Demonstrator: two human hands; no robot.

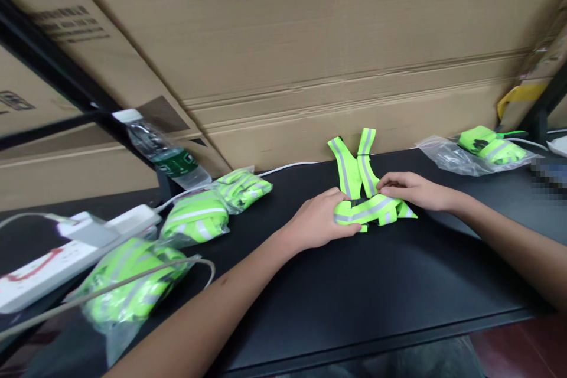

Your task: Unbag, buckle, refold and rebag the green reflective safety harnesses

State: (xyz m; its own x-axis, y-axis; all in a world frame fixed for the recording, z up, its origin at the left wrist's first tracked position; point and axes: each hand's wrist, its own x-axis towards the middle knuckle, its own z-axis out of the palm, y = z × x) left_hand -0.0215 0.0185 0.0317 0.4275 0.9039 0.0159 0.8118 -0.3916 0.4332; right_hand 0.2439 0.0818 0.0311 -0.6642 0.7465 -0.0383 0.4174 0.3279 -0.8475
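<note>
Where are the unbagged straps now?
In the head view, the straps are right of centre on the table, left hand and right hand on them, cardboard behind.

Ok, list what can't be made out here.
In the head view:
Green reflective straps: the part under the left hand, which covers it.
Bottle: its label print, too small and blurred.
Dark object at the right: its identity, pixelated and cut off by the edge.

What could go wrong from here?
The far strap ends of the reflective vest extend past the left hand and right hand, unheld; they might twist.
A grey cable crosses the nearest bagged bundle; moving that bag could snag it.
The bottle stands near the power strip; knocked over, it might leak there.
</note>
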